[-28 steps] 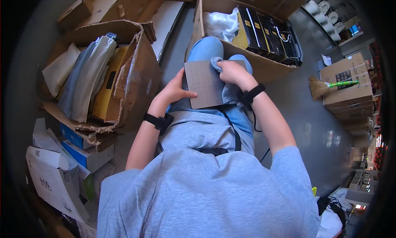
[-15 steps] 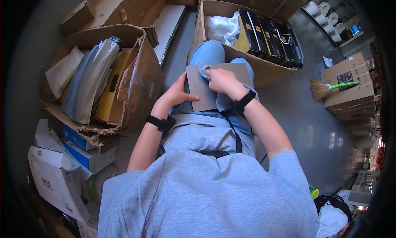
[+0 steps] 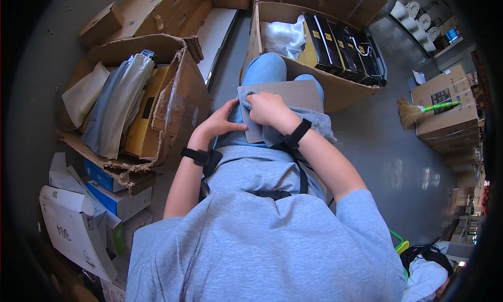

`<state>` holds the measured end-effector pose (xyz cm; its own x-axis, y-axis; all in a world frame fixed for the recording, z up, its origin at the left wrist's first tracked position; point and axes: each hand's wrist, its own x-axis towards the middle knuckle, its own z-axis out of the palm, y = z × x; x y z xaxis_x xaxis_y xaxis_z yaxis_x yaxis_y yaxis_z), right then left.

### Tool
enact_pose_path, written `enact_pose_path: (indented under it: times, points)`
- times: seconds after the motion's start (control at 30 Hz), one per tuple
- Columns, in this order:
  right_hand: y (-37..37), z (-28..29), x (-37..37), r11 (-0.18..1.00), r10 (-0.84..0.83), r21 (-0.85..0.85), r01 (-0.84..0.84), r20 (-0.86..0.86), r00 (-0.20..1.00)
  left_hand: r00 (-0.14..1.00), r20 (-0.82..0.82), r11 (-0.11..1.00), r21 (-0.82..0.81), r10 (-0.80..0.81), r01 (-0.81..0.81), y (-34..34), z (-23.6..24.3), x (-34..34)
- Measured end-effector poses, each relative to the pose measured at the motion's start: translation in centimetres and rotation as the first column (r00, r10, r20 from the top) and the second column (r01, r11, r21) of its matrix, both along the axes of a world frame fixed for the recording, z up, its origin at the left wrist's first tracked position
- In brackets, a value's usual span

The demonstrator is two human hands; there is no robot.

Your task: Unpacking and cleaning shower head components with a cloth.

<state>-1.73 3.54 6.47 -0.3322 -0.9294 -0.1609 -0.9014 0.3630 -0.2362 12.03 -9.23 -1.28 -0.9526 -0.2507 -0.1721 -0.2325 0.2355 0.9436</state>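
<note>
Across my thighs lies a flat, square, grey-brown plate (image 3: 303, 95) with rounded corners and rows of small dots or holes. My left hand (image 3: 222, 122) grips its left edge, thumb on the upper face and fingers at the side. A grey-blue cloth (image 3: 317, 123) is bunched in my right hand (image 3: 269, 110), whose closed fingers press it onto the plate near the upper left corner. The rest of that cloth trails over the plate's lower right part and past its right edge, covering this area.
At left stands a torn cardboard box (image 3: 181, 100) with wrapped panels. Ahead, another open carton (image 3: 340, 84) holds black boxes and white plastic wrap. Smaller white and blue boxes (image 3: 73, 226) pile up lower left. A green-handled broom (image 3: 414, 113) rests by cartons at right.
My right hand has slid left with the cloth toward the plate's left edge. More cloth now spreads over the lower right of the plate. The left hand keeps its grip.
</note>
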Motion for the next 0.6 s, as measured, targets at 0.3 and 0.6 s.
enact_pose_path:
  times: [0.3,0.6]
  points:
    - [4.4,1.2,2.4,0.995,0.044,0.086,-0.049,0.061,0.997,0.999,-0.041,1.0,-0.015,-0.007,0.007,0.0,-0.5,0.1]
    - [7.5,0.8,3.9,0.991,0.121,0.05,-0.12,-0.012,0.993,0.999,-0.033,0.999,-0.047,-0.004,0.003,0.1,-0.2,0.3]
